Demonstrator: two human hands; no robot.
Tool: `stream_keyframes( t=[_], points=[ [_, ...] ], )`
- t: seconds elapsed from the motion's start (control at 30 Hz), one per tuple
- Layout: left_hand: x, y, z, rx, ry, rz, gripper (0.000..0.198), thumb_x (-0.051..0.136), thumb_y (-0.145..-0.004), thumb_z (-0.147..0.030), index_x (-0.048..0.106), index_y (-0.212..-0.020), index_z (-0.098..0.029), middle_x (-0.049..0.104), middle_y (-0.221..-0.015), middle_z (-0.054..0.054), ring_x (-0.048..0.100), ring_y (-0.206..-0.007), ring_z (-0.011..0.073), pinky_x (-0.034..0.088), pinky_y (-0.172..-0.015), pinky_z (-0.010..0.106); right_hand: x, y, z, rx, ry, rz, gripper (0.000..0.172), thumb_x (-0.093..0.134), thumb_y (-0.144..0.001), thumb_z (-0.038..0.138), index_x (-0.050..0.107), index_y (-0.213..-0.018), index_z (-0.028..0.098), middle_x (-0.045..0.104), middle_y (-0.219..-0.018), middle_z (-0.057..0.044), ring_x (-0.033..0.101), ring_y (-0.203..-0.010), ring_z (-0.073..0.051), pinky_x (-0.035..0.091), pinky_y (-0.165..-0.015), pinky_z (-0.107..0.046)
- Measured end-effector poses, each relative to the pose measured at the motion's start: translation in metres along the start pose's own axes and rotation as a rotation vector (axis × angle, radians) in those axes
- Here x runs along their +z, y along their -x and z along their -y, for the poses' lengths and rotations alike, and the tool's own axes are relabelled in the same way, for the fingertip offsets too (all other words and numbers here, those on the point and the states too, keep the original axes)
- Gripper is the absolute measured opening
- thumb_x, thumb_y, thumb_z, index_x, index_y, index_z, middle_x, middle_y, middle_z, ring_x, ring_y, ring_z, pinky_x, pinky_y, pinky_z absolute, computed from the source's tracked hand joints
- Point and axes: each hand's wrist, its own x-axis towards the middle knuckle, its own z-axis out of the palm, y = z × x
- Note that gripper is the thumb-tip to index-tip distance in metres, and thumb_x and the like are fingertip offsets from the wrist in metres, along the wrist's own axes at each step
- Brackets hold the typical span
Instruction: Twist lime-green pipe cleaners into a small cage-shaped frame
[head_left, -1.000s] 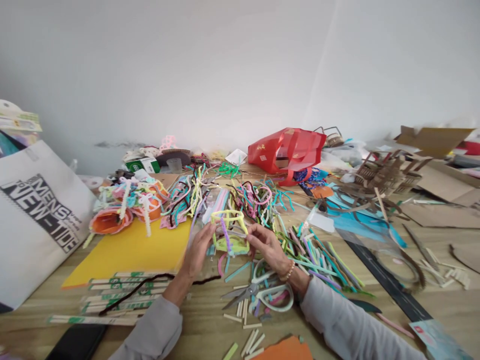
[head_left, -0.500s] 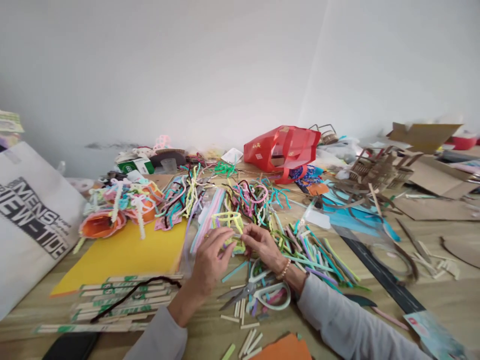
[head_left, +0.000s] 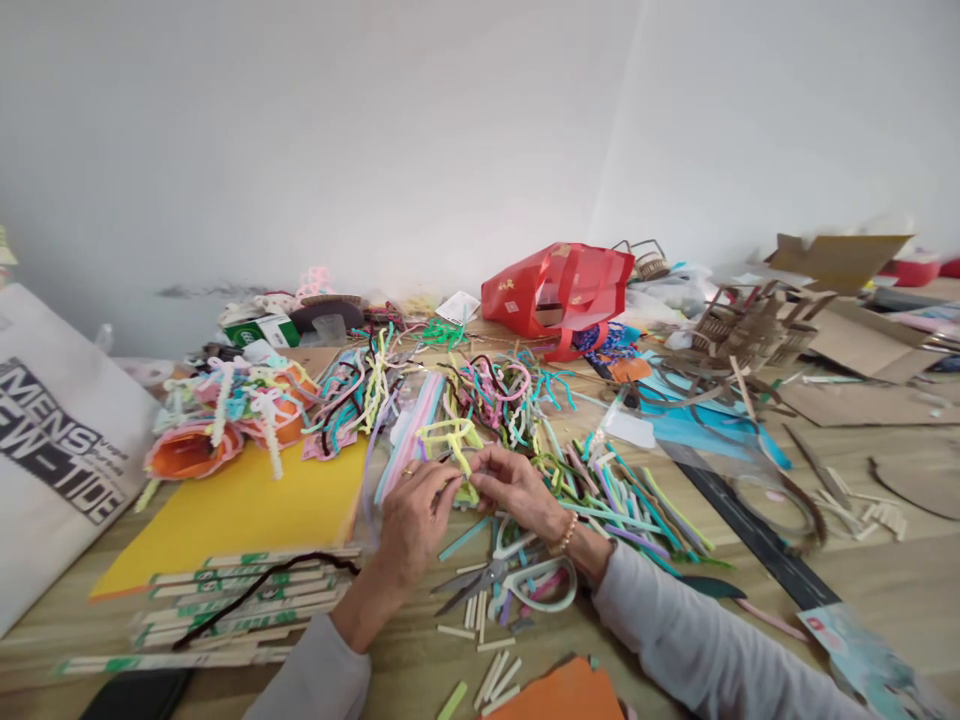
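Observation:
Both hands meet over the middle of the table around a yellow pipe cleaner frame (head_left: pixel 456 436), bent into a boxy open shape. My left hand (head_left: pixel 416 510) pinches its lower left part, with a ring on one finger. My right hand (head_left: pixel 517 490) grips the right side between thumb and forefinger; a beaded bracelet circles the wrist. Part of the frame is hidden behind the fingers. Just below the hands lie scissors (head_left: pixel 502 580) with pale handles, blades apart. Short cut sticks (head_left: pixel 480 612) are scattered beside them.
Loose pipe cleaners (head_left: pixel 637 500) spread to the right. A yellow sheet (head_left: pixel 247 520) and wrapped chopsticks (head_left: pixel 240 600) lie left, near a white printed bag (head_left: pixel 67 450). Behind stands a red bag (head_left: pixel 525 290). Orange card (head_left: pixel 562 695) is at the front, wicker pieces (head_left: pixel 750 325) at back right.
The fingers have shifted on the yellow frame, and a yellow strand now shows upright between them. The whole view has moved slightly, so the table items sit a little further left.

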Motion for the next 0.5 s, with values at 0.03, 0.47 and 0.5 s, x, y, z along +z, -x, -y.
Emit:
stream_keyframes(
  t=[0.03, 0.47, 0.5],
  points=[
    [0.0006, 0.0001, -0.0008, 0.011, -0.008, -0.003, 0.015, 0.050, -0.088, -0.025, 0.065, -0.086, -0.021, 0.069, -0.086, 0.007, 0.060, -0.084, 0.0220, 0.041, -0.084, 0.035, 0.0003, 0.0001, -0.0002, 0.000, 0.006, -0.011, 0.030, 0.066, -0.075, 0.043, 0.055, -0.084, 0.017, 0.050, -0.065, 0.004, 0.047, -0.049, -0.007, 0.046, -0.046, -0.020],
    [-0.0044, -0.0005, -0.0070, 0.000, -0.036, -0.324, 0.016, 0.057, -0.084, -0.026, 0.059, -0.098, -0.019, 0.055, -0.105, 0.008, 0.052, -0.104, 0.0232, 0.040, -0.093, 0.040, 0.0009, 0.0023, 0.0054, -0.071, 0.123, -0.059, 0.024, 0.057, -0.082, 0.040, 0.052, -0.086, 0.016, 0.045, -0.066, 0.004, 0.043, -0.052, -0.007, 0.040, -0.046, -0.018],
    [-0.0056, -0.0009, -0.0058, -0.065, 0.016, -0.372, 0.018, 0.057, -0.084, -0.028, 0.057, -0.100, -0.018, 0.055, -0.104, 0.008, 0.052, -0.103, 0.0228, 0.041, -0.093, 0.040, -0.0003, 0.0016, 0.0055, -0.067, 0.117, -0.056, 0.025, 0.057, -0.082, 0.040, 0.051, -0.086, 0.017, 0.044, -0.066, 0.004, 0.043, -0.052, -0.008, 0.040, -0.046, -0.019]
  ],
)
